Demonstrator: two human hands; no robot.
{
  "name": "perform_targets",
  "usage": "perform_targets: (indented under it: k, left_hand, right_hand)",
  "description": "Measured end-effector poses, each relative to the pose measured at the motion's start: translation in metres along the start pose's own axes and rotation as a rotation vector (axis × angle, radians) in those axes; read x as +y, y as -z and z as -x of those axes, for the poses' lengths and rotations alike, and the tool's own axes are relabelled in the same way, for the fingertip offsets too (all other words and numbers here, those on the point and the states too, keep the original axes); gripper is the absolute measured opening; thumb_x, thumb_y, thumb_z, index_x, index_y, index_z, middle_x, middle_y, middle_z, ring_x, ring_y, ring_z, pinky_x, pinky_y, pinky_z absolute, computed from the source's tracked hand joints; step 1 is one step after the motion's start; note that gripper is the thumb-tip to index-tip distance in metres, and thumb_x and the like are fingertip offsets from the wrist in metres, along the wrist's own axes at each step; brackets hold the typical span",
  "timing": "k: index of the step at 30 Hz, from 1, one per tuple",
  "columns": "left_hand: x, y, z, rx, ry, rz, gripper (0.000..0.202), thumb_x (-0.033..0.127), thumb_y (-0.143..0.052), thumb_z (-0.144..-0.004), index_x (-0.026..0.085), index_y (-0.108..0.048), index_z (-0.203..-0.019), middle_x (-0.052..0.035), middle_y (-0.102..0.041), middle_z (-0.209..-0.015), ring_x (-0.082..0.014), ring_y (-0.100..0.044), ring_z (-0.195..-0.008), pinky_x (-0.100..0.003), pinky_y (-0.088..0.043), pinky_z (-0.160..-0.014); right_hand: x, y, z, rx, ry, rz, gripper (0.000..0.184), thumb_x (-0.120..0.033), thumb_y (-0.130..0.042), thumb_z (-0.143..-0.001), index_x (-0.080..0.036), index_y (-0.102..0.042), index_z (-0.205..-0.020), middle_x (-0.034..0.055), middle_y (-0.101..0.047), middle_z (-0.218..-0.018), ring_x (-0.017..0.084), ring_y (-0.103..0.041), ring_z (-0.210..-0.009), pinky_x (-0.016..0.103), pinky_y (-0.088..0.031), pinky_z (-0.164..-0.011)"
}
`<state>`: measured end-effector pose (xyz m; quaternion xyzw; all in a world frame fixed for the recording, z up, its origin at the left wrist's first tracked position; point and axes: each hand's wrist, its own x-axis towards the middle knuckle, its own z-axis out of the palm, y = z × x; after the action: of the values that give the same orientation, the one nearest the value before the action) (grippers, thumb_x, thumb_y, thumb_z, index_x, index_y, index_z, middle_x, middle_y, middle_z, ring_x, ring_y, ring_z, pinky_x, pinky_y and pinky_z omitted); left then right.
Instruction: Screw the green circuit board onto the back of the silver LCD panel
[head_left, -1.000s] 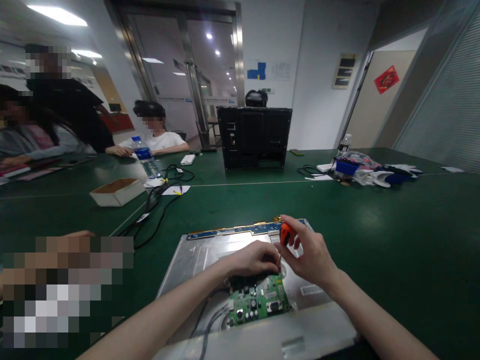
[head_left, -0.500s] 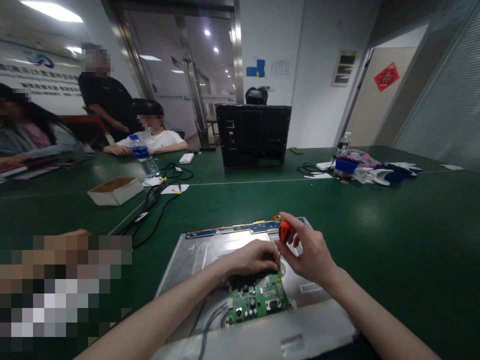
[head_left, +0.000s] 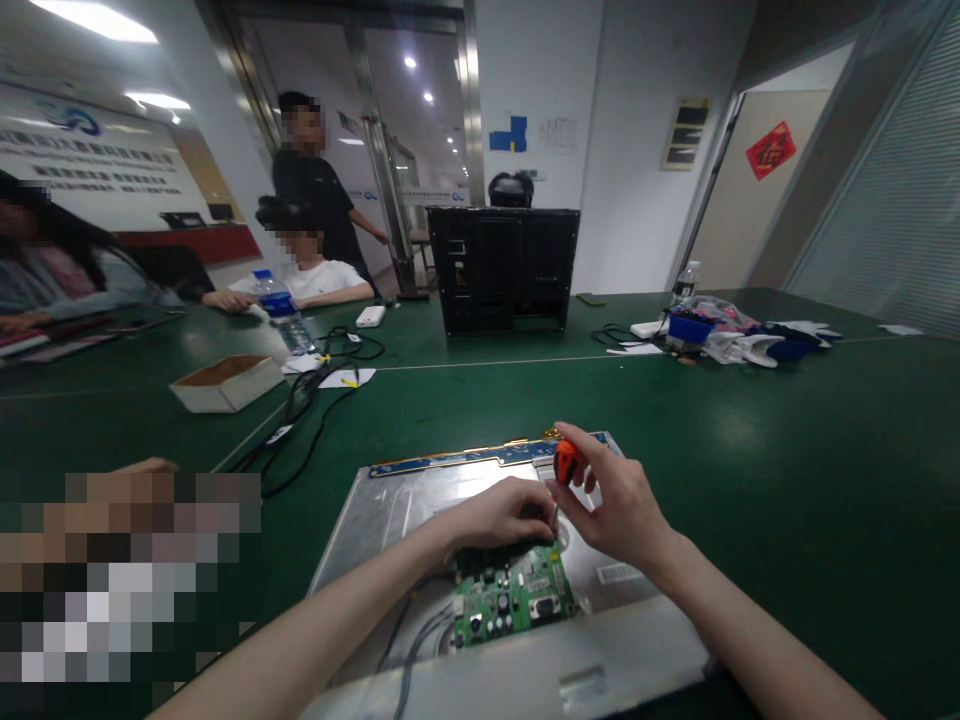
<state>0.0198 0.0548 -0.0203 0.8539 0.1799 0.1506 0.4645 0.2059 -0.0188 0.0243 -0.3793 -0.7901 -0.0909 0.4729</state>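
My right hand (head_left: 619,500) grips the orange and black handle of a screwdriver (head_left: 566,462), its shaft pointing down to the far edge of a green circuit board (head_left: 514,595). Close against that shaft, the fingers of my left hand (head_left: 510,515) are curled at the board's far right corner; what they pinch, if anything, is hidden. The board lies on the silvery metal back of a flat display panel (head_left: 637,620). A narrow blue circuit strip (head_left: 450,462) runs along the panel's far edge. Dark cables (head_left: 420,640) lead from the board's left side.
A black monitor housing (head_left: 502,270) stands across the green table (head_left: 787,480). To the left are an open box (head_left: 229,390), a water bottle (head_left: 283,315) and black cables (head_left: 300,440). Gloves and a blue tray (head_left: 690,328) lie at the right. Other people are at the far left.
Both hands keep nearly the same pose, with the screwdriver at the same spot. In the background, a standing person in black has moved right, towards the glass door.
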Motion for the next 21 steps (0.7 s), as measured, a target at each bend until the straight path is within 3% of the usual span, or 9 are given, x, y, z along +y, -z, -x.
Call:
perform_targets:
  k: [21]
  left_hand:
    - [0.0006,0.0001,-0.0005,-0.005,0.002,-0.023,0.023,0.037,-0.072,-0.086,0.015,-0.071,-0.083,-0.0006,-0.065,-0.078,-0.0147,-0.057,-0.073,-0.022,-0.044,-0.069]
  right_hand:
    - [-0.0025,0.0018,-0.0013,-0.028,-0.022,-0.008,0.047,-0.022,-0.053,-0.092,-0.018,-0.04,-0.136,-0.0004,-0.065,-0.076,0.012,-0.057,-0.051,0.023,-0.047,-0.05]
